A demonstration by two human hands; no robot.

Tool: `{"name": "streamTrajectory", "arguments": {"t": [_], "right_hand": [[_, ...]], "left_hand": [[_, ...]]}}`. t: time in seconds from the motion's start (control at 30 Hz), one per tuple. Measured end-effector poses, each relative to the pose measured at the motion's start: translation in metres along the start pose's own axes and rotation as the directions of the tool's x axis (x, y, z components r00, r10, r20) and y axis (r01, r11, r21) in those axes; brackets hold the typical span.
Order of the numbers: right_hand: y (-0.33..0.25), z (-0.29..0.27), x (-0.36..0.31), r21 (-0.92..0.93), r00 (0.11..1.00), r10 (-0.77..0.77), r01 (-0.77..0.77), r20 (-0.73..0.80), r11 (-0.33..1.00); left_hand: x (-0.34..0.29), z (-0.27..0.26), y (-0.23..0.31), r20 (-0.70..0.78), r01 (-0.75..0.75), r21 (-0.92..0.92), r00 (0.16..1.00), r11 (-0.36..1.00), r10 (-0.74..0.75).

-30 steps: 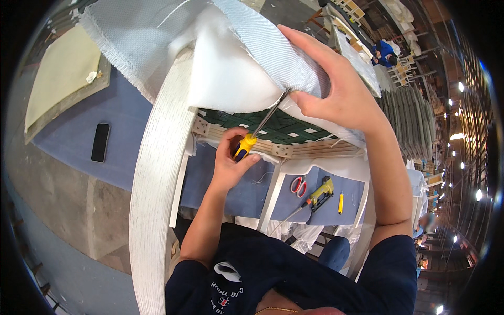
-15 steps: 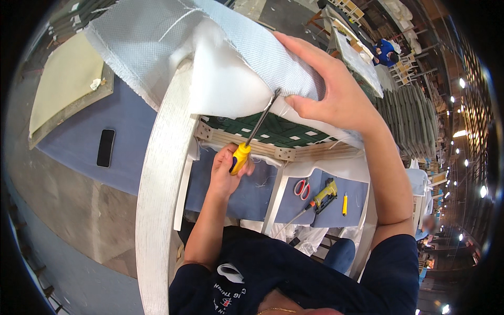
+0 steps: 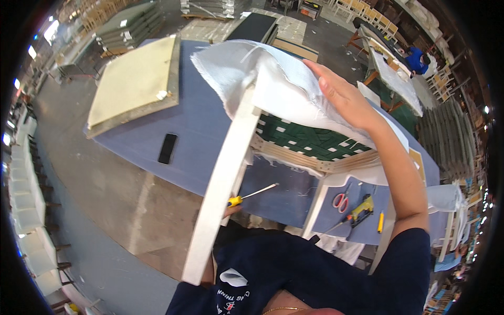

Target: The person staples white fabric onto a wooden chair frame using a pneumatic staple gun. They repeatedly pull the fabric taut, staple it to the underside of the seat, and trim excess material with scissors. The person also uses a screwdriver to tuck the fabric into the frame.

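Note:
A white-painted chair frame (image 3: 223, 178) lies tilted on a blue-covered table (image 3: 199, 123), its green webbing (image 3: 304, 139) showing under the seat. White woven fabric (image 3: 247, 71) over white padding covers the seat. My right hand (image 3: 346, 102) lies flat on top of the fabric, fingers together. My left hand (image 3: 231, 211) is almost wholly hidden behind the chair's leg, low at the table's near edge. It holds a yellow-handled screwdriver (image 3: 247, 197) whose shaft points right, over the table.
A foam-topped seat board (image 3: 136, 79) and a black phone (image 3: 168, 148) lie on the table's left part. Red scissors (image 3: 341, 201), a yellow tool (image 3: 362, 207) and a yellow marker (image 3: 380, 222) lie at right. A person in blue (image 3: 417, 60) works far behind.
My left hand has drawn the screwdriver down out from under the fabric to the table's near edge. My right hand has shifted from gripping the fabric's edge to resting flat on top.

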State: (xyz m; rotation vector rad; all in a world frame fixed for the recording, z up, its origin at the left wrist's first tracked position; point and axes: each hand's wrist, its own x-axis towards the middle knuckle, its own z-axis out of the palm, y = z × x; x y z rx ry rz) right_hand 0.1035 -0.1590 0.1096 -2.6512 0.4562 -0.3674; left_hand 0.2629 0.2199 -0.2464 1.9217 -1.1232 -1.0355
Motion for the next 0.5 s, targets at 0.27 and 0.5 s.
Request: {"name": "streamTrajectory", "arguments": {"t": [0.27,0.5], "right_hand": [[-0.019,0.012,0.046,-0.104,0.853,0.521,-0.52,-0.012,0.848],[-0.103,0.075,0.02,0.082,0.879,0.234,-0.219,-0.415,0.972]], "left_hand": [[-0.048,-0.055,-0.104,-0.346,0.27,-0.057,0.898,0.961,-0.272],[0.058,-0.078,-0.116,-0.121,0.157,0.16,0.983,0.974,-0.139]]}}
